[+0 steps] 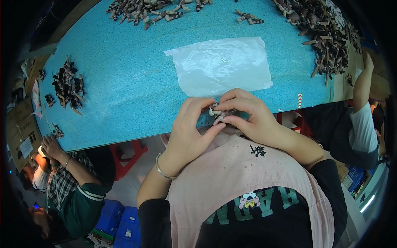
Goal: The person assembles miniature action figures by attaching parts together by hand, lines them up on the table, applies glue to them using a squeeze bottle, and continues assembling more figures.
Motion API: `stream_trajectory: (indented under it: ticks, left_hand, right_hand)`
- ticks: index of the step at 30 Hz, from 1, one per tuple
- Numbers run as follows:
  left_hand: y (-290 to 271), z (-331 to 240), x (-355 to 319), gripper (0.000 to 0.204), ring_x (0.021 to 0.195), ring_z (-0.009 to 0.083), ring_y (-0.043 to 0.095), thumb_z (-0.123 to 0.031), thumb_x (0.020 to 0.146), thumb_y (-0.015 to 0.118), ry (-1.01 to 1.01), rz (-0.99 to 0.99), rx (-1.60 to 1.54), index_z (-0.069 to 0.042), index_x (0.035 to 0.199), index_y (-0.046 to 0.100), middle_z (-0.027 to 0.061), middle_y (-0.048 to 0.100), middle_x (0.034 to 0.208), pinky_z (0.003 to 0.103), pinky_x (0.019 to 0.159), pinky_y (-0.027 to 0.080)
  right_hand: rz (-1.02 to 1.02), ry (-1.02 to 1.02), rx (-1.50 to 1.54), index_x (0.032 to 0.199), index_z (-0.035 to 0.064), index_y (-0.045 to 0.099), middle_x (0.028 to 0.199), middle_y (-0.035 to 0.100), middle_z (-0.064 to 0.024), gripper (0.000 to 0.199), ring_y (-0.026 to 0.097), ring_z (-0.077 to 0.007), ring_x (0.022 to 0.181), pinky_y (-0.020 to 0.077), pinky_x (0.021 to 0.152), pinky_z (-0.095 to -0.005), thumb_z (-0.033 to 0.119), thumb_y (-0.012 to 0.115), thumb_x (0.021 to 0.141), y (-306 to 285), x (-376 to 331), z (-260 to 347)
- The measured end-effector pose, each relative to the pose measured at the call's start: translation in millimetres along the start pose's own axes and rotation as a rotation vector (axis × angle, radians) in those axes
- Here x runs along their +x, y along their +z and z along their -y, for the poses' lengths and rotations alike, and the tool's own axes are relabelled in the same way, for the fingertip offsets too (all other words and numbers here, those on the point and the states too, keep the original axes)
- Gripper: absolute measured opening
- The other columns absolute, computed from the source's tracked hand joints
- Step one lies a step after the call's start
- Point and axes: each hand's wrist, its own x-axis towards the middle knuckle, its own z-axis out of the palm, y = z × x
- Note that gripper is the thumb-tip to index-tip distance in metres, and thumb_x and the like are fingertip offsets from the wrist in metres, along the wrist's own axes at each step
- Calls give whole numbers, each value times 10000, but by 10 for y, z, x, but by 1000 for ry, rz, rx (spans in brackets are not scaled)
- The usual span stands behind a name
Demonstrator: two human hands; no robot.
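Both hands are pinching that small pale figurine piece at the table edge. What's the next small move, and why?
Probably press the small pale figurine piece together, keeping it pinched between the left hand and right hand. Both hands' fingertips already meet on it above the blue speckled table edge, near the clear plastic sheet.

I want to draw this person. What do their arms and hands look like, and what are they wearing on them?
Both hands are bare, no gloves. The left hand has a thin silver bangle round the wrist. Both forearms are bare; dark sleeves begin near the elbows. The right hand shows no ring or band.
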Motion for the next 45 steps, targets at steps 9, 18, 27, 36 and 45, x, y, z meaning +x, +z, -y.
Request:
stream_trajectory:
  ticks: [9, 18, 27, 36, 45]
  left_hand:
    - [-58, 158, 3, 330, 935, 244, 607, -13, 795, 677, -86, 65, -249, 11, 1116, 608, 135, 579, 1072, 335, 862, 502]
    - [88, 200, -38, 199, 878, 217, 638, 13, 799, 672, -1, -113, -82, -9, 996, 666, 121, 636, 964, 292, 753, 516]
    - [-29, 67, -149, 223, 1010, 199, 587, 69, 854, 621, 31, -402, -471, 70, 1073, 585, 152, 527, 1136, 318, 889, 512]
    - [-123, 141, -186, 172, 970, 144, 553, -80, 888, 630, 19, -166, -442, 29, 1013, 585, 112, 541, 1103, 267, 828, 479]
    - [-80, 74, -96, 367, 1009, 121, 520, -78, 867, 669, -271, 106, -1028, -20, 1171, 472, 67, 521, 1116, 256, 862, 446]
  right_hand:
    - [-12, 151, 160, 968, 7, 664, 1060, 591, -109, 195, 601, -214, 1003, 491, 824, -292, -33, 696, 780, 15, -12, -60]
    - [-2, 355, 300, 946, 0, 671, 1091, 585, -97, 162, 588, -219, 1073, 487, 896, -322, -8, 708, 789, 9, 31, -28]
    - [-209, 253, 541, 1094, -17, 518, 938, 555, -52, 285, 552, -110, 803, 469, 705, -259, 167, 637, 912, 46, 78, 120]
    - [155, 219, 689, 917, 29, 492, 821, 533, -27, 206, 546, -94, 737, 475, 678, -250, 218, 494, 999, 88, 71, 81]
    - [253, 241, 576, 891, 26, 482, 827, 501, -12, 180, 516, -82, 750, 450, 691, -238, 176, 525, 981, 7, 19, 140]
